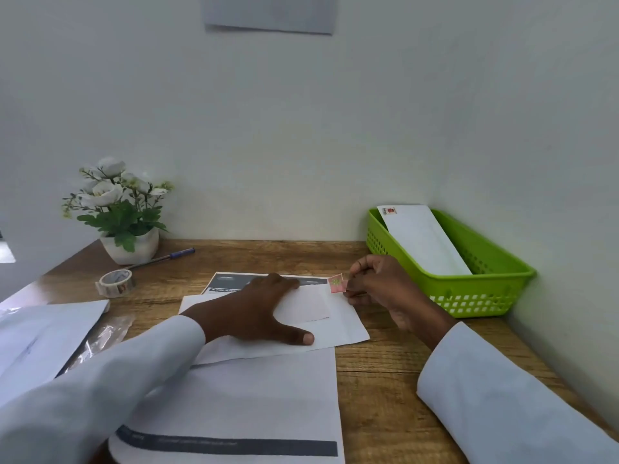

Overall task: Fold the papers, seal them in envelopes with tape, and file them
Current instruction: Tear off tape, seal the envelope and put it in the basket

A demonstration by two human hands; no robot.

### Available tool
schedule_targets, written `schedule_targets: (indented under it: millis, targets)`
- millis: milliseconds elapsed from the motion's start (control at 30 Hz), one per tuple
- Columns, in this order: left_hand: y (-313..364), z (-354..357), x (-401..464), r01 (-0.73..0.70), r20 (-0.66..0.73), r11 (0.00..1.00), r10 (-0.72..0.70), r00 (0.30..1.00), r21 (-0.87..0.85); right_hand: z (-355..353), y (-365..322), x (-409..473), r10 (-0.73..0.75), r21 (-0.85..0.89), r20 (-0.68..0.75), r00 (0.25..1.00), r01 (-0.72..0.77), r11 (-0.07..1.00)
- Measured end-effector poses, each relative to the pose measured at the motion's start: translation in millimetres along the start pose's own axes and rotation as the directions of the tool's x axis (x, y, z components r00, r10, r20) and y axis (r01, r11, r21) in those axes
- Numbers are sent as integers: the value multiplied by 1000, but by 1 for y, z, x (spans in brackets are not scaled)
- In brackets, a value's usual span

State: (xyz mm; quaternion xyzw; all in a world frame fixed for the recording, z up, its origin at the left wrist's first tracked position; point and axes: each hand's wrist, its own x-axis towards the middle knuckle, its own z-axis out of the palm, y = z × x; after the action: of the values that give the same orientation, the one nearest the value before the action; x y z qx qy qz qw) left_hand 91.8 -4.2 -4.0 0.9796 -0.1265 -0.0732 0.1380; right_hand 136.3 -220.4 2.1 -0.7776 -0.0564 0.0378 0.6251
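Pressing down with our left hand, fingers spread flat and straight, we pin a white envelope to the wooden desk. Our right hand pinches a small pink stamp-like sticker at its right edge, thumb and fingertips curled on it. The sticker sits at the envelope's upper right corner, touching or just above the paper; we cannot tell which.

Judged step: dressing or closing the envelope, after filling and before filing. We cannot see whether a folded sheet is inside, nor whether the flap is taped.

Position notes: the envelope lies across a printed sheet with a dark band near us, and partly over another printed sheet behind it. It is directly under the left palm and just left of the right fingers.

The tape roll stands well apart to the left, near a pen and a potted white flower. The green basket sits just right of the right hand and already holds one stamped envelope.

Next move, as we judge it: lower the sticker squarely onto the corner, rub it flat, keep the left hand steady so that nothing slides.
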Motion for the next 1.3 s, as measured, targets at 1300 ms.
schedule_targets:
  millis: [1300]
  targets:
    - [-7, -4, -5, -77, 157, 995, 65, 985, 71, 16, 2, 7, 113, -145, 42, 993, -105, 984]
